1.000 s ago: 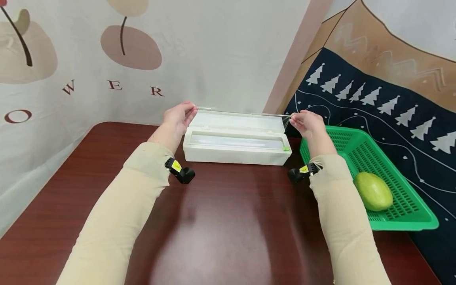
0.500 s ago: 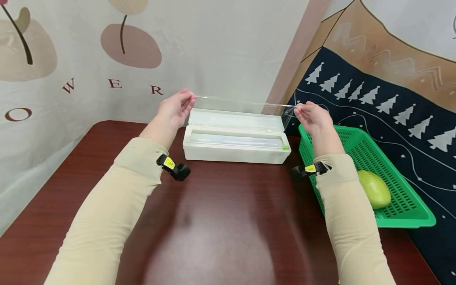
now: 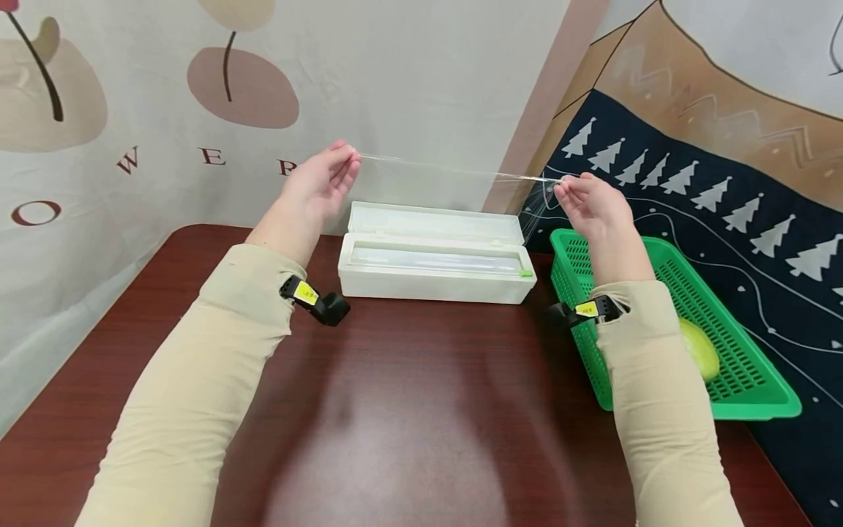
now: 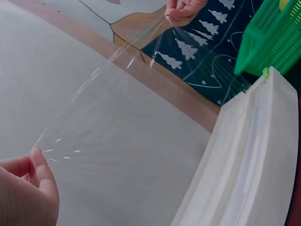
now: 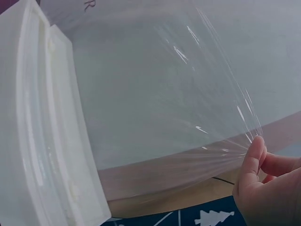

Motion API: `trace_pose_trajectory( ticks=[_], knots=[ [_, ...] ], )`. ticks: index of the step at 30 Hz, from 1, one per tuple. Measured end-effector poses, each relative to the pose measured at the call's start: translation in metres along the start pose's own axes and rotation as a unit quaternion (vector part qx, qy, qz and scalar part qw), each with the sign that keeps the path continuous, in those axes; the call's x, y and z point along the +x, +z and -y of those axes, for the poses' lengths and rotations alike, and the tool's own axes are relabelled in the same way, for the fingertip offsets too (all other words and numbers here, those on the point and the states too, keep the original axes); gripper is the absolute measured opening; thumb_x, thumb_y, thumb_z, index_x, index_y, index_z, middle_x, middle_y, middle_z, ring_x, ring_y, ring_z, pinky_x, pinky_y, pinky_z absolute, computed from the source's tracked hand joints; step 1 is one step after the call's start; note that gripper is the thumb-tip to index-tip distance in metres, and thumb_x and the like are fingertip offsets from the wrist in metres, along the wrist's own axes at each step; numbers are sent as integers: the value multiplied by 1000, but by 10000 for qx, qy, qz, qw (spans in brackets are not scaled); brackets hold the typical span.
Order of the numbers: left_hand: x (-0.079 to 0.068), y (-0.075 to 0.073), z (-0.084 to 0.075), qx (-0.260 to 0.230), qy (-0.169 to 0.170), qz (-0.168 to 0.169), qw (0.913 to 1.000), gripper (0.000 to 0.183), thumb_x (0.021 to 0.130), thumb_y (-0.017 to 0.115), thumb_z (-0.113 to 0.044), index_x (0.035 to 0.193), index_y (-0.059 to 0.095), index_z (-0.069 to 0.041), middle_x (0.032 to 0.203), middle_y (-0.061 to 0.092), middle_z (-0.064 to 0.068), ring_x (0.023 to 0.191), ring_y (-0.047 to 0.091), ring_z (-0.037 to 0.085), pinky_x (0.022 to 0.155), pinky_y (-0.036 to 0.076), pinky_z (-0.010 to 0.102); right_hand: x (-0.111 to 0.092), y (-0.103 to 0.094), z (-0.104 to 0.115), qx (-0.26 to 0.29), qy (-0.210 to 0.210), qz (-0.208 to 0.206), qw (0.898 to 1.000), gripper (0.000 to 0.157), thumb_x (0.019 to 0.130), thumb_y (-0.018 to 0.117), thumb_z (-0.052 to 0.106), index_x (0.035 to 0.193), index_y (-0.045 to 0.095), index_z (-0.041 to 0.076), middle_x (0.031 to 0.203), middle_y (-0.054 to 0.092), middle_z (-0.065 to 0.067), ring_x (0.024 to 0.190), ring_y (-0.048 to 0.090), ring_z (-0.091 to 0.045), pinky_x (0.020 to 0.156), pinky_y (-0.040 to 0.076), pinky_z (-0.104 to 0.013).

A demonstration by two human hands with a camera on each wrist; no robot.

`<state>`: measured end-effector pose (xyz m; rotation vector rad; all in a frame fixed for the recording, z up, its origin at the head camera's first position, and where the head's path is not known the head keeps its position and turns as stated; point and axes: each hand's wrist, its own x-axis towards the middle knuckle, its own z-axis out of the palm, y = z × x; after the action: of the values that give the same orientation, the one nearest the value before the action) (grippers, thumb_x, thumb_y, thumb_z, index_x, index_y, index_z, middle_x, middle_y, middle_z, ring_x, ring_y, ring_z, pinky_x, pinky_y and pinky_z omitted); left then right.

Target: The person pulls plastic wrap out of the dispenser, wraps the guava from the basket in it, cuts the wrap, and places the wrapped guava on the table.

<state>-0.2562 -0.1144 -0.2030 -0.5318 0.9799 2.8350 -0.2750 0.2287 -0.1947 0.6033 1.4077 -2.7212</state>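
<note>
A clear sheet of plastic wrap (image 5: 188, 103) is stretched between my two hands, above and behind a white wrap dispenser box (image 3: 435, 285). My left hand (image 3: 323, 181) pinches one corner between thumb and finger. The opposite corner is pinched by my right hand (image 3: 596, 207). From there the film runs down to the dispenser, whose lid (image 3: 435, 222) stands tilted back. Inside lies the clear roll (image 3: 435, 260), and a small green slider (image 3: 525, 273) sits at the right end. In the left wrist view, creases fan out from both pinched corners.
A green plastic basket (image 3: 757, 399) stands at the right of the brown table (image 3: 408, 410), with a yellow-green fruit (image 3: 699, 350) inside, partly hidden by my right sleeve. Behind the table hang a pale printed cloth (image 3: 421, 88) and a dark tree-patterned cloth (image 3: 724, 241).
Both hands have risen and spread slightly apart, drawing more film up out of the dispenser. The box has stayed in place. My right sleeve now covers more of the fruit.
</note>
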Motion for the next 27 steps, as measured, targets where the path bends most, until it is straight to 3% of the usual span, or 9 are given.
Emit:
trace_pose_trajectory(
  ticks=[6,11,13,18,21,27],
  knots=[
    [-2,8,-6,-257,-48,102,9996,16,87,59,5,97,60,-8,75,60,8,66,59,14,58,50,17,-3,4,7,120,-162,97,9997,59,84,61,-7,130,42,26,99,57,-5,71,59,-13,66,55,-20],
    [-5,11,-8,-262,39,210,9994,17,87,58,5,97,60,-8,75,61,7,65,59,14,58,50,17,-7,5,12,401,-179,253,9987,25,83,62,-8,95,50,10,84,56,-8,66,57,-17,64,55,-22],
    [-8,12,-9,-256,49,262,9993,17,87,58,5,98,60,-8,77,61,7,66,59,14,59,50,17,-8,6,15,518,-155,251,9982,25,82,62,-8,94,50,11,86,56,-9,67,57,-18,65,55,-22],
    [-13,17,-10,-304,83,383,9988,15,87,59,5,95,60,-7,75,61,8,64,60,15,58,50,18,-13,6,21,699,-95,280,9971,44,84,61,-7,112,47,23,91,57,-7,70,57,-17,68,55,-22],
    [-17,20,-12,-363,139,427,9983,12,87,59,5,92,61,-6,71,61,8,61,60,15,56,51,18,-16,7,24,833,-64,359,9959,48,85,59,-8,117,47,26,91,57,-7,70,57,-17,68,55,-22],
    [-22,27,-17,-527,214,500,9971,12,85,61,5,92,62,-6,77,63,8,61,60,16,55,51,19,-24,8,31,1327,124,540,9896,55,84,58,-12,119,46,30,92,57,-7,69,57,-19,68,55,-23]
  ],
)
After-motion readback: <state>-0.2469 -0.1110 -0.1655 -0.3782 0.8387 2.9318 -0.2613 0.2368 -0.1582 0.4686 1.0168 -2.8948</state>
